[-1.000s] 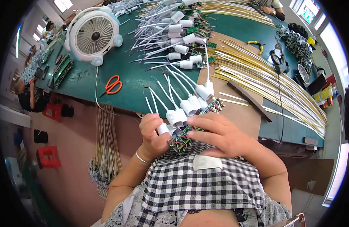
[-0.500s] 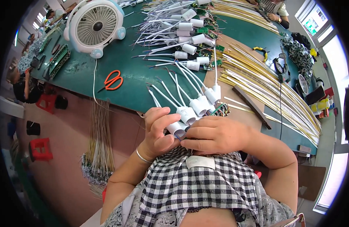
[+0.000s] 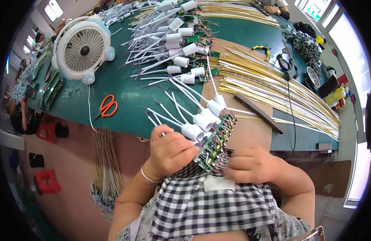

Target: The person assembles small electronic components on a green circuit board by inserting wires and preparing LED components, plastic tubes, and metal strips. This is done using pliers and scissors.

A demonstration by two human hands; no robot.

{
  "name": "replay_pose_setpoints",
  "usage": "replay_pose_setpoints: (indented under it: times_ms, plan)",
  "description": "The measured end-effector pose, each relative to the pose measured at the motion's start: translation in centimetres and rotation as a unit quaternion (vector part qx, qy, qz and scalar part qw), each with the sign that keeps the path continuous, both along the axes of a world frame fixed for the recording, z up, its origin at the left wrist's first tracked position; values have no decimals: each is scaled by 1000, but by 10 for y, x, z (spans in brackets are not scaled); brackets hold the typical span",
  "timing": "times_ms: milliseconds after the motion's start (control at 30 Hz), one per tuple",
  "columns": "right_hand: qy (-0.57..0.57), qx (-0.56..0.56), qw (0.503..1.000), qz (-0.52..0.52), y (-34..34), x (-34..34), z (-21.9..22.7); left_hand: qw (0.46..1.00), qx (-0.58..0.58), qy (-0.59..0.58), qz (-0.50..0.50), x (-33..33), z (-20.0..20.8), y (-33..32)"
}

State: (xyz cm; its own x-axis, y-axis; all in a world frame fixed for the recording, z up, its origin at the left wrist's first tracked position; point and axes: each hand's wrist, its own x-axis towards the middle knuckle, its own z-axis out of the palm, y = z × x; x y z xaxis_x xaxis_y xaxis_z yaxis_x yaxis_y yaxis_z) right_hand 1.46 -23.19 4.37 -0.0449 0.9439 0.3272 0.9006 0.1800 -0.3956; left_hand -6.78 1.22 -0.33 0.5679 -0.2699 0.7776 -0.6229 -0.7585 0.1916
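A row of white lamp sockets [image 3: 192, 131] with grey-white cables lies over the table's front edge, beside a long strip of joined green circuit boards [image 3: 215, 142] with many coloured wires. My left hand [image 3: 169, 152] is closed round the nearest socket and its cable at the strip's left; its fingers hide most of that socket. At the strip's lower right end, my right hand [image 3: 254, 164] has its fingers curled inward, close to the loose wires [image 3: 221, 162]. Its fingertips are slightly blurred, and whatever is between them is hidden.
A heap of sockets with boards [image 3: 173, 38] lies ahead on the green table [image 3: 125, 96]. Orange-handled scissors [image 3: 108, 106] and a white-blue fan [image 3: 84, 50] are at the left. Gold strips [image 3: 274, 84], a dark bar [image 3: 258, 112] and yellow-handled pliers [image 3: 262, 51] are at the right.
My hands have moved apart, the right one to the right. The circuit board strip, mostly covered before, now shows between them. My left fingers have curled in. The view has shifted slightly.
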Motion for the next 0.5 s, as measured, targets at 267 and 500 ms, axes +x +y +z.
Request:
replay_pose_setpoints:
  times_ms: [267, 500]
  plan:
    - [53, 73, 986, -138, -27, 11, 18, 1000, 22, 18, -10, 3, 4, -6]
    - [-35, 75, 997, 11, 40, 21, 6, 998, 60, 1, 2, 2, 10, -8]
